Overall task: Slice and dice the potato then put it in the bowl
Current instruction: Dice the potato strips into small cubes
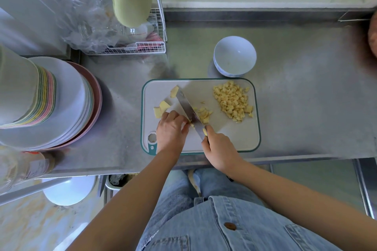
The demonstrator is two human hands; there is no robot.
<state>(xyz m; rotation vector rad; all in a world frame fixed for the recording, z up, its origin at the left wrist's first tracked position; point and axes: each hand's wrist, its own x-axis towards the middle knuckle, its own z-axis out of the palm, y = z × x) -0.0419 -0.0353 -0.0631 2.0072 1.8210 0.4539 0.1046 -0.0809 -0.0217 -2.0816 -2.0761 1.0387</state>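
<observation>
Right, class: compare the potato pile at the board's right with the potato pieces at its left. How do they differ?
Size: the pile is small cubes; the left pieces are bigger flat slabs. Number: the pile holds many bits; the left pieces are few. Spread: the pile is heaped; the left pieces lie apart. Both are pale yellow and lie on the board.

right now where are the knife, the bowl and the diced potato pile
knife point(186, 106): head view, middle of the blade
bowl point(234, 55): head view, bare inner wall
diced potato pile point(232, 101): head view, centre of the heap
</observation>
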